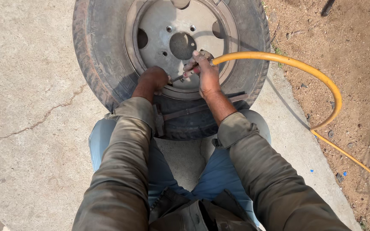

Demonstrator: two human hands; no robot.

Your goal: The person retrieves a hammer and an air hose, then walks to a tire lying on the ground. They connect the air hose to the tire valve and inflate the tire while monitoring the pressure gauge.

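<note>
The wheel (172,64) lies flat on the concrete slab (31,107), with the tyre (103,51) touching the person's knees. The right hand (206,72) is clenched around the metal fitting at the end of the yellow hose (305,70), held over the steel rim (163,34) near its centre hole. The left hand (154,79) is closed at the rim's inner edge, touching a thin metal stem; what it grasps cannot be told. The hose arcs right, off the slab edge onto bare dirt (352,51). Open concrete lies to the left.
</note>
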